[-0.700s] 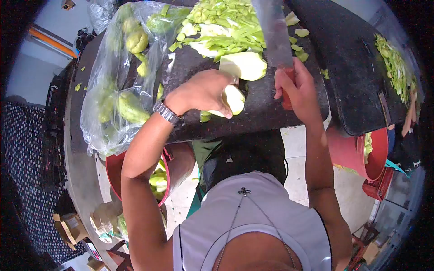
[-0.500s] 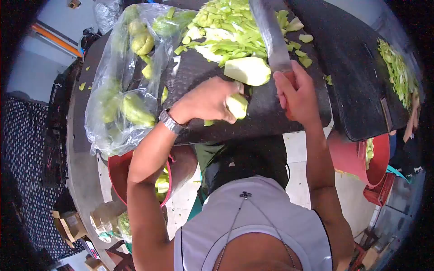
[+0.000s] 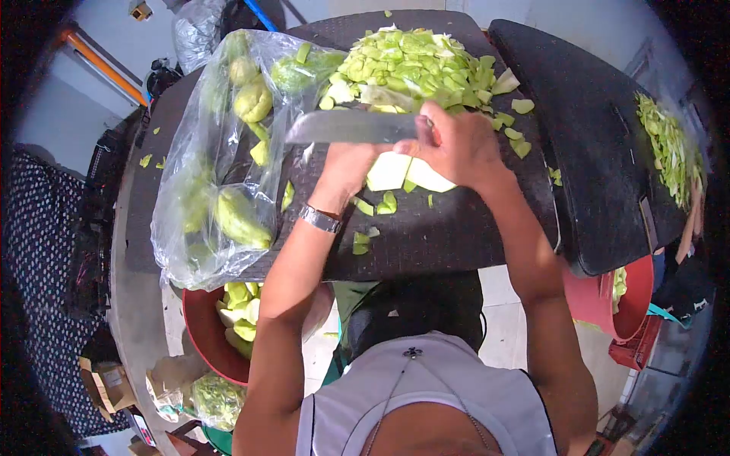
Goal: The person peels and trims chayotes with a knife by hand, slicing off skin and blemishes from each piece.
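My right hand (image 3: 464, 144) is closed around the handle of a broad-bladed knife (image 3: 350, 127), its blade pointing left and held flat above the board. Just below the blade, my left hand (image 3: 353, 163) reaches in against the cut chayote; its fingers are mostly hidden behind the knife and my right hand. A pale, flat-faced chayote piece (image 3: 388, 172) lies beside my left hand. Another cut chayote piece (image 3: 430, 176) sits under my right hand. Beyond the knife rises a heap of sliced chayote (image 3: 418, 64) on the dark board (image 3: 449, 235).
A clear plastic bag (image 3: 171, 247) with whole chayotes (image 3: 242, 220) lies at the left. Small scraps (image 3: 361, 242) dot the board. At the right is a second dark board (image 3: 593, 152) with shredded green vegetable (image 3: 669, 148). Red buckets (image 3: 196, 323) stand below the table edge.
The knife has swung from pointing away to lying crosswise, pointing left. My hands have come together over the chayote. The piece in my left hand now lies beside the other one.
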Action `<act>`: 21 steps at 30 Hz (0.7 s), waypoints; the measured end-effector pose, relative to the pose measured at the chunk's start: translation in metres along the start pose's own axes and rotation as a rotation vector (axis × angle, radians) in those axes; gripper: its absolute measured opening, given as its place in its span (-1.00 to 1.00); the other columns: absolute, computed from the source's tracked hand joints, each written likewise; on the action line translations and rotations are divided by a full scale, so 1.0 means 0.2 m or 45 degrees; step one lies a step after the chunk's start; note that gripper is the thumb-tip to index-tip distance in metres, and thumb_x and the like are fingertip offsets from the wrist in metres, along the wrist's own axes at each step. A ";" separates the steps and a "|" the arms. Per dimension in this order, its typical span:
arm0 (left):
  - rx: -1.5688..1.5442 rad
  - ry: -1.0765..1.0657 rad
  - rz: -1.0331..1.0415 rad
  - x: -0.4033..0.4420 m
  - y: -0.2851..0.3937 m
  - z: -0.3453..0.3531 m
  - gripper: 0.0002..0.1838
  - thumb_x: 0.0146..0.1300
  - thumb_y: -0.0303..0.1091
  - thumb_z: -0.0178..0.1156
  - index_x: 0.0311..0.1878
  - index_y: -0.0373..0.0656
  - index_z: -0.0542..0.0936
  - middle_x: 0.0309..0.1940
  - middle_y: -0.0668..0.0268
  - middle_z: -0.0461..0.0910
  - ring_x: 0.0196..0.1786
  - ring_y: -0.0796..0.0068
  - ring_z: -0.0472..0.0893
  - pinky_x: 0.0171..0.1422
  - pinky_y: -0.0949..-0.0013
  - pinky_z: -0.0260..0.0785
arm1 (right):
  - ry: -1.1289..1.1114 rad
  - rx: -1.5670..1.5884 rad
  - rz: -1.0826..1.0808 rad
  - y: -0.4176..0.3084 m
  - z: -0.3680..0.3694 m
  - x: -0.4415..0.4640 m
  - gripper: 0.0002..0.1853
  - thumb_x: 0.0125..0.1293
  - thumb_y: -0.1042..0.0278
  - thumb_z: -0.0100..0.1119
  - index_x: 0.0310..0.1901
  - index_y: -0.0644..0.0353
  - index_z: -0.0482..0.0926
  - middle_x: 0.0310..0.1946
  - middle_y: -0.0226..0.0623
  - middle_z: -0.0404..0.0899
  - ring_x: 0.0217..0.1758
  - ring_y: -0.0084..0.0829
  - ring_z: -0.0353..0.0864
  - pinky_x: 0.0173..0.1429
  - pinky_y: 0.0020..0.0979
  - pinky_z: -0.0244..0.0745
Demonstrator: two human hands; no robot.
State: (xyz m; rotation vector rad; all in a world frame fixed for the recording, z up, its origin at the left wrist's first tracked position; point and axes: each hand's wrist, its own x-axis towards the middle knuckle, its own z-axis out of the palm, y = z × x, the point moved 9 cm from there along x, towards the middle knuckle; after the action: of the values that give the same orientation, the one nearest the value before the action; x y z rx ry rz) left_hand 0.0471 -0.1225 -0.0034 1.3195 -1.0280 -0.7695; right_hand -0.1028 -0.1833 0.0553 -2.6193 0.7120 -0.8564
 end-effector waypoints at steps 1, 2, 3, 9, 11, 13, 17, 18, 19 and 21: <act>0.255 0.023 0.042 0.01 0.03 0.00 -0.55 0.16 -0.44 0.41 0.11 -0.40 0.60 0.01 0.03 0.71 0.03 0.23 0.72 0.06 0.25 0.57 | -0.017 -0.004 -0.034 0.00 0.02 0.00 -0.47 0.16 -0.20 0.50 -0.32 0.15 0.55 -0.63 -0.33 0.57 -0.60 -0.27 0.61 -0.45 -0.24 0.45; 0.442 0.044 0.047 0.01 0.01 -0.01 -0.51 0.18 -0.34 0.40 0.13 -0.42 0.60 0.06 -0.03 0.68 0.10 0.16 0.69 0.15 0.20 0.53 | -0.034 -0.006 -0.068 -0.01 0.05 0.00 -0.46 0.15 -0.21 0.51 -0.32 0.14 0.53 -0.63 -0.34 0.57 -0.60 -0.28 0.61 -0.45 -0.25 0.46; 0.628 0.066 0.049 0.01 0.00 -0.02 -0.47 0.20 -0.25 0.40 0.15 -0.43 0.60 0.11 -0.09 0.66 0.17 0.09 0.65 0.25 0.14 0.48 | -0.003 0.011 -0.093 0.00 0.06 0.00 -0.45 0.12 -0.21 0.53 -0.34 0.13 0.51 -0.63 -0.38 0.57 -0.60 -0.30 0.61 -0.45 -0.26 0.47; 0.854 0.158 0.354 -0.01 0.04 -0.06 -0.53 0.18 -0.20 0.42 0.11 -0.25 0.69 0.15 -0.09 0.63 0.17 -0.04 0.63 0.30 0.07 0.44 | -0.084 0.014 -0.104 0.02 0.12 0.00 -0.46 0.10 -0.19 0.54 -0.34 0.13 0.49 -0.62 -0.41 0.57 -0.58 -0.32 0.63 -0.44 -0.26 0.48; 0.840 0.106 0.374 -0.01 0.05 -0.04 -0.57 0.19 -0.19 0.42 0.07 -0.24 0.71 0.13 -0.09 0.64 0.15 -0.04 0.64 0.30 0.08 0.44 | -0.048 -0.011 -0.114 0.01 0.11 0.00 -0.46 0.08 -0.18 0.55 -0.33 0.11 0.49 -0.61 -0.41 0.59 -0.56 -0.32 0.66 -0.42 -0.25 0.50; 0.808 0.040 0.371 -0.01 0.07 -0.02 -0.58 0.18 -0.19 0.43 0.04 -0.22 0.73 0.08 -0.08 0.66 0.12 -0.02 0.65 0.29 0.09 0.46 | -0.080 -0.045 -0.085 0.02 0.10 0.00 -0.46 0.07 -0.20 0.54 -0.32 0.09 0.49 -0.60 -0.40 0.60 -0.54 -0.31 0.68 -0.40 -0.24 0.52; 0.783 -0.113 0.439 -0.01 0.13 0.01 -0.57 0.13 -0.24 0.51 0.03 -0.23 0.72 -0.05 0.04 0.74 -0.01 0.14 0.71 0.20 0.18 0.53 | -0.086 -0.097 -0.008 0.14 0.09 0.01 -0.45 0.08 -0.29 0.48 -0.30 0.06 0.54 -0.60 -0.37 0.61 -0.52 -0.26 0.69 -0.37 -0.20 0.53; 0.795 -0.157 0.486 -0.03 0.16 0.02 -0.57 0.12 -0.27 0.54 0.03 -0.24 0.71 -0.08 0.09 0.76 -0.05 0.21 0.73 0.16 0.22 0.55 | -0.038 -0.102 0.002 0.19 0.07 0.01 -0.45 0.08 -0.31 0.46 -0.30 0.05 0.56 -0.60 -0.37 0.60 -0.52 -0.25 0.69 -0.37 -0.19 0.53; 0.214 -0.087 0.058 -0.02 0.08 0.01 -0.54 0.10 -0.37 0.58 0.04 -0.29 0.67 -0.14 0.23 0.78 -0.10 0.43 0.73 0.05 0.36 0.58 | -0.078 -0.126 0.099 0.25 0.07 0.01 -0.45 0.16 -0.33 0.39 -0.28 0.08 0.59 -0.58 -0.34 0.60 -0.50 -0.23 0.68 -0.34 -0.18 0.52; 0.017 -0.109 -0.026 -0.03 0.03 0.02 -0.54 0.10 -0.42 0.58 0.05 -0.32 0.64 -0.13 0.25 0.76 -0.11 0.50 0.72 0.01 0.41 0.58 | -0.078 -0.150 0.273 0.37 0.02 0.01 -0.45 0.20 -0.32 0.36 -0.27 0.10 0.59 -0.57 -0.32 0.60 -0.48 -0.22 0.68 -0.31 -0.18 0.51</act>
State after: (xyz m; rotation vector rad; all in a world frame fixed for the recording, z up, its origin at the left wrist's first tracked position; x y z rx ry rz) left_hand 0.0397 -0.1176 0.0009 1.3194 -1.0902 -0.8421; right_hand -0.1248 -0.2450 0.0222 -2.5962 1.0325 -0.6880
